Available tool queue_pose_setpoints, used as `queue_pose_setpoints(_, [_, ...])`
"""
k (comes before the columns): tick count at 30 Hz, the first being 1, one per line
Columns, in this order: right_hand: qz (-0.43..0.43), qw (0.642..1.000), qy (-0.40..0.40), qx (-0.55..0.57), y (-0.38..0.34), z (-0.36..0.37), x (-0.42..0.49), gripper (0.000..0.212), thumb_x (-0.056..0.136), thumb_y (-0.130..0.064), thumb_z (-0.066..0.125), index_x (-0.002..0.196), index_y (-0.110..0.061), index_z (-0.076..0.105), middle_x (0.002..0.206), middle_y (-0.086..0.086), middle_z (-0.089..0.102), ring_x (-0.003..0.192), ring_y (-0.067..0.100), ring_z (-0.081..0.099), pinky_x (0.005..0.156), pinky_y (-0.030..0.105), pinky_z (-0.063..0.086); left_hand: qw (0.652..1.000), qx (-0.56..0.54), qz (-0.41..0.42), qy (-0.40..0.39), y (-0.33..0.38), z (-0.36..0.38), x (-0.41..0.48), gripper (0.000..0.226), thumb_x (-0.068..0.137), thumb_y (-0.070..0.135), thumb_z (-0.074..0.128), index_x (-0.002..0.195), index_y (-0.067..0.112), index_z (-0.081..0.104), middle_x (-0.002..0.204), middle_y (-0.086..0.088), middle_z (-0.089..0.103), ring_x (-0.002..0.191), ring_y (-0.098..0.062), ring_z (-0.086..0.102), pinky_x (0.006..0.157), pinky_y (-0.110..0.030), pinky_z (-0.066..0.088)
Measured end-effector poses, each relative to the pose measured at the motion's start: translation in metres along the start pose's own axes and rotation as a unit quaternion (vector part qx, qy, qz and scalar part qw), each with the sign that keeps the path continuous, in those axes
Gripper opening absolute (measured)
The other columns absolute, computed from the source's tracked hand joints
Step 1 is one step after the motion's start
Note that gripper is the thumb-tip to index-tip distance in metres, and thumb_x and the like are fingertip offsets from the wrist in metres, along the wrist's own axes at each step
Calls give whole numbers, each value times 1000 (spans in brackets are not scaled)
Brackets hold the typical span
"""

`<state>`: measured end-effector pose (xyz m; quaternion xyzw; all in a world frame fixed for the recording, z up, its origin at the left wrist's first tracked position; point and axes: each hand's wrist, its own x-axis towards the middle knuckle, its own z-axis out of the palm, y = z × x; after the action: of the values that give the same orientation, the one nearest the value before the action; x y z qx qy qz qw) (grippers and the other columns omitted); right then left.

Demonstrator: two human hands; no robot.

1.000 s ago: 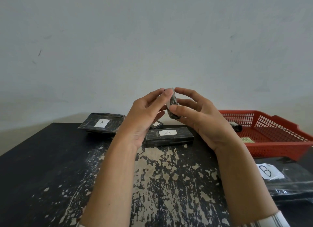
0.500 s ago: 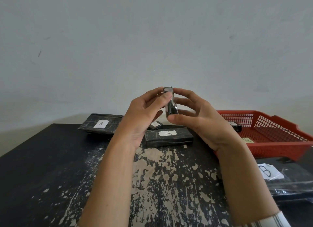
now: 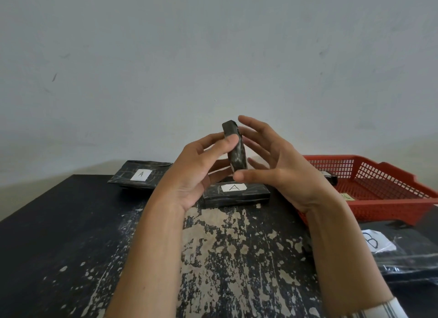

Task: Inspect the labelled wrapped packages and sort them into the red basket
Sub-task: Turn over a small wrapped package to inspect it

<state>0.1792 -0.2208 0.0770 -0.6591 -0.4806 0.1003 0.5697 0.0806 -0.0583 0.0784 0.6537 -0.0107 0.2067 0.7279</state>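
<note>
My left hand (image 3: 196, 170) pinches a small black wrapped package (image 3: 237, 154) and holds it upright on end above the table, thumb on its near face. No label shows on the side I see. My right hand (image 3: 279, 166) is just to its right with fingers spread and straight; its thumb tip lies under the package's lower end, and I cannot tell if it touches. The red basket (image 3: 379, 199) stands at the right, with a black package (image 3: 329, 176) inside near its far left corner.
A long package labelled A (image 3: 237, 194) lies under my hands and a flat one labelled A (image 3: 139, 174) at the back left. A bag labelled B (image 3: 407, 258) lies in front of the basket. The worn black table (image 3: 71, 246) ends at a grey wall.
The small package has turned from tilted to upright and risen slightly. My right hand's fingers have let go of it and spread open; my left hand still holds it.
</note>
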Motion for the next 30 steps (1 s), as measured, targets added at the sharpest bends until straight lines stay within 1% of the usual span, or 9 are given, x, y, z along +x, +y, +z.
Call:
queue_pose_setpoints(2, [10,999,13,30,-3,1,0,97,68,-41,93,151,-48,43,157,-15,48,146,12,48,117,44,44,1000,-6,24,-5,-2,-2,2,59,72,27,79,128,13,67,104,-7,79,97,-18,76,85,-28,59])
queue_pose_setpoints(5, [41,994,51,83,-6,5,0,78,81,-58,78,150,-38,49,149,-2,59,133,22,63,108,49,54,998,17,63,-18,-6,-4,4,72,68,11,93,134,17,64,117,-4,77,115,-17,71,100,-32,54])
queue_pose_setpoints(10, [88,985,47,138,-11,6,-1,70,82,-60,58,143,-24,59,130,4,73,112,25,75,95,45,62,988,90,125,-8,-8,-4,5,73,64,4,86,131,25,67,128,4,73,130,-12,61,118,-46,42])
queue_pose_setpoints(14, [92,985,39,144,-12,7,-1,60,86,-52,60,135,-18,65,123,6,77,109,26,76,90,37,63,984,114,136,2,-6,-2,4,78,62,-1,86,132,27,65,128,8,72,131,-13,59,123,-48,34])
queue_pose_setpoints(18, [88,983,48,155,-11,7,-1,61,79,-43,69,132,-13,65,109,4,79,95,18,77,88,34,63,979,142,144,5,-3,2,0,78,67,-13,85,129,31,63,122,17,71,126,-5,60,122,-41,34])
queue_pose_setpoints(20, [83,981,56,164,-12,7,-1,60,77,-38,72,131,-13,66,107,6,79,95,19,77,83,30,62,978,159,138,-4,-2,2,-2,77,70,-7,87,129,35,62,124,20,69,128,-2,58,119,-39,36])
queue_pose_setpoints(24, [77,984,66,149,-10,4,0,50,87,-27,77,134,-19,63,112,10,80,103,23,78,84,30,61,982,160,91,-44,0,-1,-3,79,62,35,97,131,44,62,136,22,64,133,-8,56,116,-41,42])
queue_pose_setpoints(27, [73,987,70,128,-9,4,0,53,81,-31,72,133,-24,62,113,11,79,106,25,77,93,37,61,990,123,67,-29,1,1,-3,66,64,62,86,125,44,68,132,12,69,129,-16,63,110,-40,47])
queue_pose_setpoints(30, [70,989,66,116,-8,5,0,59,79,-29,72,137,-24,59,110,14,80,105,27,77,98,41,60,994,94,58,1,2,3,-3,52,77,59,80,121,33,72,118,2,77,120,-24,69,105,-37,51])
